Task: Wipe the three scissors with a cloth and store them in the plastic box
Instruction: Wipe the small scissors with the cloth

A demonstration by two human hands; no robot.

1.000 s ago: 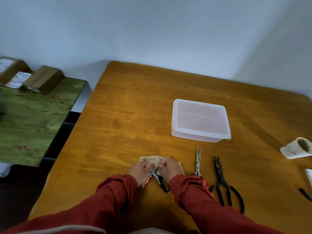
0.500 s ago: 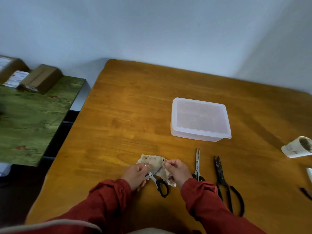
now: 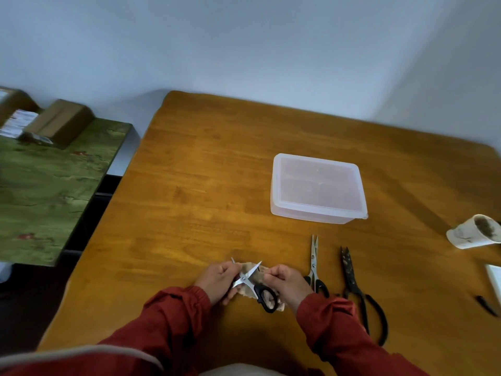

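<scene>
A small pair of scissors with black handles is held near the table's front edge, its blades spread apart. My left hand grips one blade, whose tip sticks out above the fist. My right hand pinches a beige cloth that lies under and behind the scissors. To the right lie a slim silver pair of scissors and a large black rusty pair. The translucent plastic box stands farther back with its lid on.
A white paper cup lies on its side at the right edge, with a small dark object and a white thing near it. A green side table with cardboard boxes stands to the left.
The scissor blades have spread open. The cloth, earlier bunched over the blades between both hands, now lies beneath them, and the hands have drawn slightly apart.
</scene>
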